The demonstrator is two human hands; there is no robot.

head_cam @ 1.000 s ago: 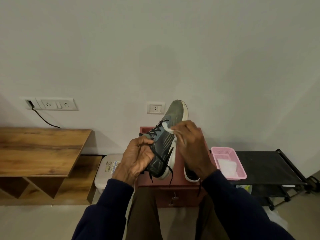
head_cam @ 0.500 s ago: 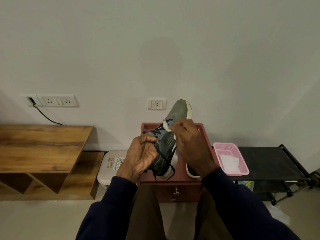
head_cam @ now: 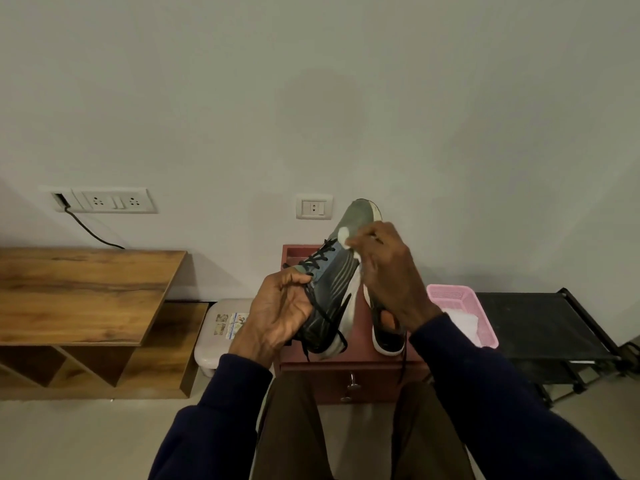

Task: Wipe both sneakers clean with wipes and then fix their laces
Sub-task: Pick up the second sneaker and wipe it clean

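Single head view, looking forward-down, close over hands (head_cam: 332, 292), facing wall (head_cam: 311, 98).

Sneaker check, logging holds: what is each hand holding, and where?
Left hand holds the sneaker at its heel end; right hand presses a wipe near the toe.

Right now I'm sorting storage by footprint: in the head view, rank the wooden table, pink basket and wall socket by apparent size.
1. wooden table
2. pink basket
3. wall socket
Nearness may skew true sizes.

Home room, wall sockets (head_cam: 114, 200), shoe rack (head_cam: 540, 327)
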